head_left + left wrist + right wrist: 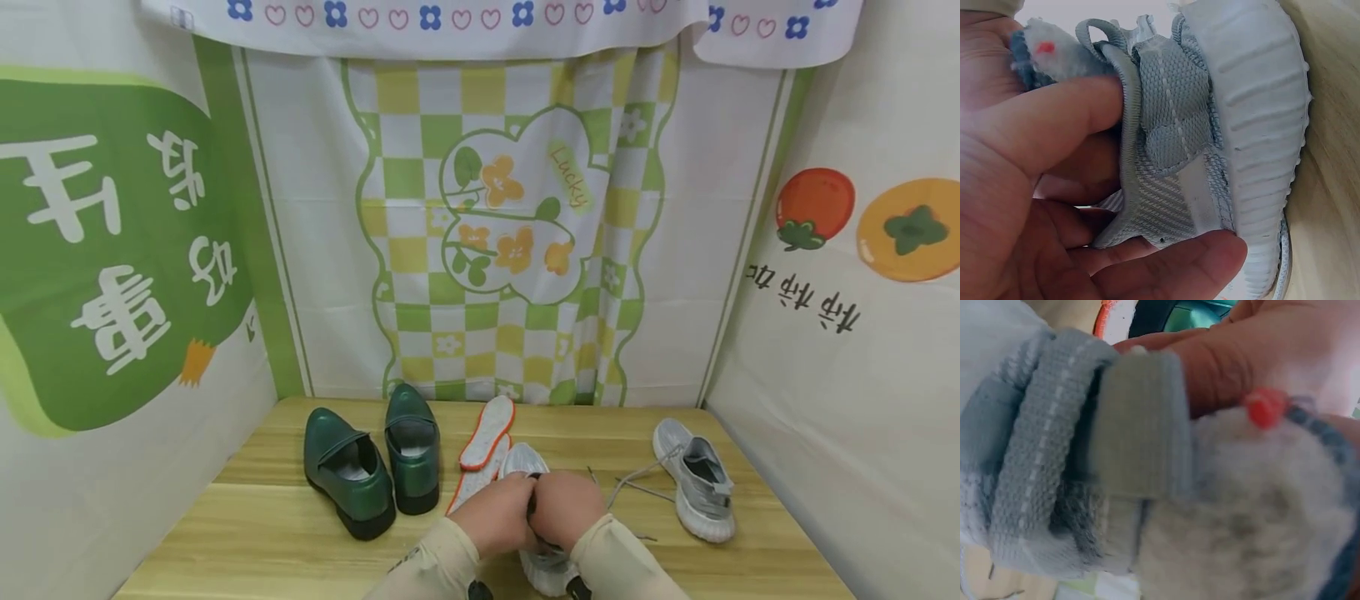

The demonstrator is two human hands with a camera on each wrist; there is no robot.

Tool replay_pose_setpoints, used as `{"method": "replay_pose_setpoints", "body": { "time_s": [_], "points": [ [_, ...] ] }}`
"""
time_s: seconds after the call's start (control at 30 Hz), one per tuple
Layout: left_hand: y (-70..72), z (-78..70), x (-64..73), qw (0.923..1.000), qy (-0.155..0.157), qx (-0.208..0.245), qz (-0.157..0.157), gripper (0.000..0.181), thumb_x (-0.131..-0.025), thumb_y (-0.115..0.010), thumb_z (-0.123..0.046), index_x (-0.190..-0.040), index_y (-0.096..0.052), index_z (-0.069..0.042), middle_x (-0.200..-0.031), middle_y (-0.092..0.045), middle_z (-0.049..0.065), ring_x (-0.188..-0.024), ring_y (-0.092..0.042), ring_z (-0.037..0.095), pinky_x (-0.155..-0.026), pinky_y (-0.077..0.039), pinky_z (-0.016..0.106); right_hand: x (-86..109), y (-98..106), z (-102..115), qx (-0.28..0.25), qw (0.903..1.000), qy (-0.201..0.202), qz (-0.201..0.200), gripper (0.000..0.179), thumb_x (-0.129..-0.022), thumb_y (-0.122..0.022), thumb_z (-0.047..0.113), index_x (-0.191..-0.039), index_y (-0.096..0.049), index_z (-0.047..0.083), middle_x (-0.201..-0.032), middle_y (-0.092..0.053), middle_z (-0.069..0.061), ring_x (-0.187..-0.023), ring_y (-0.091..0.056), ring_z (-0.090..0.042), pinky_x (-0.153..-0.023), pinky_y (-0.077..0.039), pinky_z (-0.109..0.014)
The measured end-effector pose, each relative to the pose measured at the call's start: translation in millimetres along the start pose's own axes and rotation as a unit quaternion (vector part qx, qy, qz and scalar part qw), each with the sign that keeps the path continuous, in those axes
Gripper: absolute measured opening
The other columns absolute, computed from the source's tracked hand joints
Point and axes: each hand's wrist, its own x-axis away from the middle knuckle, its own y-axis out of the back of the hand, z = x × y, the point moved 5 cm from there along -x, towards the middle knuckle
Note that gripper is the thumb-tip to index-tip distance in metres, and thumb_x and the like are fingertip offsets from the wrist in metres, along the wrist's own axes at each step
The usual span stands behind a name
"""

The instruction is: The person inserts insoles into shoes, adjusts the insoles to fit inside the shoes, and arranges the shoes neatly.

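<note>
Patterned cloth [517, 233] hangs behind the held gray shoe [543, 573]; green shoes [412, 450], then orange-edged insoles [489, 433], are to its left. The left hand [495, 517] clamps its fingers on the collar [1130, 125]; whether the right hand [572, 512] pinches the fleecy piece [1241, 525] at its opening, I cannot tell. Working that piece seems the current step; the next likely needs a steady collar.
</note>
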Motion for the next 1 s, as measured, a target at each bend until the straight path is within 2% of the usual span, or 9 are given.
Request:
{"method": "replay_pose_setpoints", "body": {
  "time_s": [0.1,0.27,0.4,0.57,0.67,0.87,1.0],
  "points": [
    [0.6,-0.2,1.4,1.0000,0.005,-0.002,-0.003,0.054,-0.072,-0.098,-0.034,-0.120,-0.074,-0.025,-0.109,-0.070,-0.008,-0.094,-0.064,0.003,-0.086,-0.057,0.025,1.0,2,2,0.004,0.9999,0.002,-0.011,0.022,-0.082,-0.078,0.019,-0.065,-0.066,0.014,-0.067,-0.068,-0.004,-0.061,-0.067,-0.025,-0.057,-0.058,-0.046],
    [-0.8,4.5,2.0,0.9998,0.016,-0.004,-0.009,0.057,-0.069,-0.097,-0.030,-0.120,-0.073,-0.023,-0.108,-0.067,-0.007,-0.089,-0.063,0.003,-0.083,-0.056,0.025,-2.4,-7,0,0.010,0.9986,-0.007,-0.051,0.020,-0.082,-0.078,0.019,-0.066,-0.067,0.015,-0.069,-0.070,-0.004,-0.063,-0.069,-0.025,-0.056,-0.057,-0.046],
    [-0.9,5.8,1.1,0.9995,0.028,0.015,0.005,0.054,-0.072,-0.097,-0.033,-0.120,-0.073,-0.024,-0.108,-0.068,-0.007,-0.090,-0.065,0.004,-0.082,-0.057,0.026,-3.9,-9,-2,-0.009,0.9998,0.006,-0.018,0.019,-0.083,-0.076,0.019,-0.067,-0.068,0.015,-0.070,-0.070,-0.004,-0.064,-0.069,-0.025,-0.060,-0.058,-0.046],
    [0.4,4.0,0.7,0.9991,0.036,0.019,0.011,0.052,-0.072,-0.096,-0.033,-0.116,-0.072,-0.024,-0.107,-0.067,-0.006,-0.089,-0.063,0.004,-0.081,-0.057,0.027,-1.9,-3,-2,-0.022,0.9994,0.006,0.026,0.019,-0.084,-0.075,0.018,-0.067,-0.068,0.015,-0.071,-0.070,-0.004,-0.063,-0.066,-0.023,-0.060,-0.058,-0.046],
    [0.8,3.7,1.0,0.9990,0.032,0.026,0.014,0.050,-0.072,-0.097,-0.032,-0.115,-0.072,-0.025,-0.107,-0.068,-0.007,-0.089,-0.064,0.003,-0.080,-0.057,0.026,-1.4,0,0,-0.019,0.9996,0.005,0.018,0.019,-0.084,-0.077,0.018,-0.067,-0.067,0.014,-0.071,-0.070,-0.004,-0.064,-0.066,-0.023,-0.059,-0.057,-0.046],
    [1.2,7.4,1.9,0.9981,0.033,0.048,0.021,0.046,-0.076,-0.096,-0.031,-0.116,-0.072,-0.025,-0.105,-0.070,-0.009,-0.088,-0.066,0.002,-0.078,-0.057,0.026,-3.4,-6,1,-0.009,0.9995,0.006,-0.028,0.019,-0.081,-0.080,0.021,-0.067,-0.069,0.014,-0.071,-0.072,-0.004,-0.066,-0.070,-0.025,-0.059,-0.058,-0.046],
    [0.1,8.0,2.8,0.9976,0.039,0.050,0.026,0.050,-0.078,-0.094,-0.031,-0.121,-0.071,-0.021,-0.111,-0.070,-0.005,-0.094,-0.067,0.006,-0.081,-0.057,0.027,-1.0,-5,2,-0.014,0.9998,0.000,-0.011,0.017,-0.083,-0.078,0.021,-0.070,-0.070,0.014,-0.073,-0.072,-0.004,-0.066,-0.069,-0.025,-0.059,-0.058,-0.047]
  ]
}}
